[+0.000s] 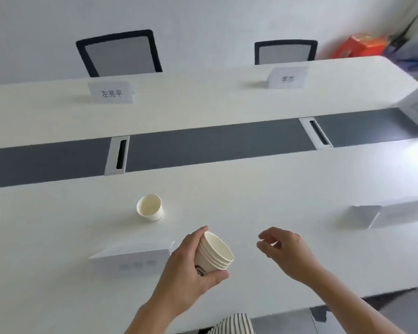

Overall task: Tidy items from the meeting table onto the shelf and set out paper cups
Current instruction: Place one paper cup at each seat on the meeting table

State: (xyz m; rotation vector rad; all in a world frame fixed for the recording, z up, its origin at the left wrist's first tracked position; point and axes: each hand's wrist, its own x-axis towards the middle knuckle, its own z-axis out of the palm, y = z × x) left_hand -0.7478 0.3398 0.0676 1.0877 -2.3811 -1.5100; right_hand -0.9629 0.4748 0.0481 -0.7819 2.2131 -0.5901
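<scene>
In the head view, a stack of paper cups (215,254), smooth, tapered and white with dark print on the wall, is gripped tilted at lower centre by the left hand (186,268). The right hand (282,251) is held near it, fingers loosely curled, nothing in them. A single cup (150,208) of the same kind is stood upright left of centre on the smooth white table (251,189).

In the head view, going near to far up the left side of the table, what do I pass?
First the near name card → single paper cup → cable slot → far name card → black chair.
</scene>
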